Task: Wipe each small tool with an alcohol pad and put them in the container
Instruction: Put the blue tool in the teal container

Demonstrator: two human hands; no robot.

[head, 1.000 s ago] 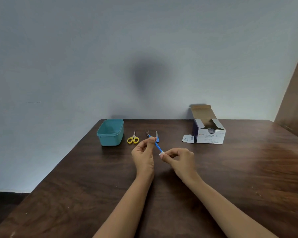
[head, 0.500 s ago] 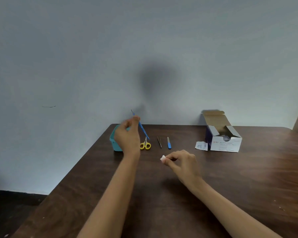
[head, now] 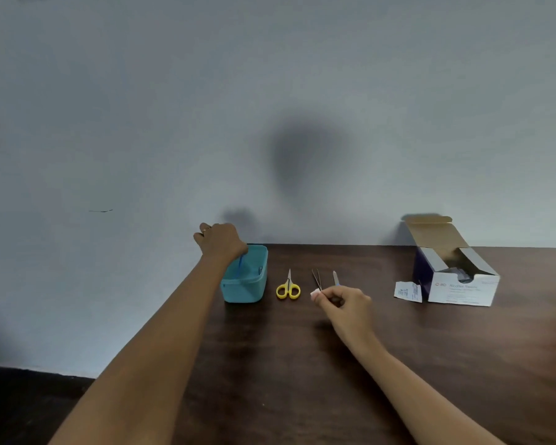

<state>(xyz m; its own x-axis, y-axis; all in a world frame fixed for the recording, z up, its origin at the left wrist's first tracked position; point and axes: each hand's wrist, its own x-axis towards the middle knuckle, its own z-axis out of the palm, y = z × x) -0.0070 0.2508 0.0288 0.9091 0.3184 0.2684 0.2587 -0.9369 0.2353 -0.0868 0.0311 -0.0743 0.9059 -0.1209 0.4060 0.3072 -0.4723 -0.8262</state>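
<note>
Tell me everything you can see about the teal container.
The container is a small teal tub, plastic by its look, rectangular with rounded corners and a lipped rim, open, no lid. It stands upright at the table's far left corner, left of the scissors. The left hand hangs over it, holding a blue tool down into it. A small dark thing shows inside by the right wall.
</note>
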